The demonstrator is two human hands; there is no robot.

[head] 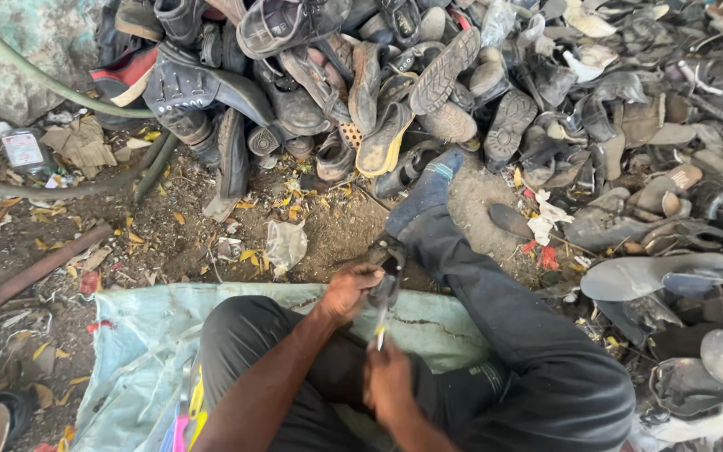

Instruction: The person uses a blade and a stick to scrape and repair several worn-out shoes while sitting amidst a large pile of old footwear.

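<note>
A view looking straight down at a person seated on the ground, dark trousers [546, 368] filling the lower middle of the picture. Nearest the camera, the right hand [388, 381] is closed in a fist around the handle of a small knife [381, 328], whose thin blade points away from the body and up toward the other hand. Just beyond it, the left hand [349, 291] has its fingers curled tight around a worn dark shoe piece [388, 266], held above the lap between the knees; the blade meets the underside of this piece, though the exact point of contact is too small to make out. Under the legs lies a pale blue-green sheet [144, 351] spread on the dirt, with a few bright plastic strips at its near edge. The right leg stretches forward, ending in a blue sock [428, 188] that rests on bare soil scattered with yellow leaves and bits of crumpled plastic. To the left, a rusty pipe [35, 272] lies on the ground and a green hose [52, 84] curves past a grey wall. Farthest away, across the top and down the right side, rises a large heap of old shoes and loose soles [479, 92], mostly black, grey and brown.
</note>
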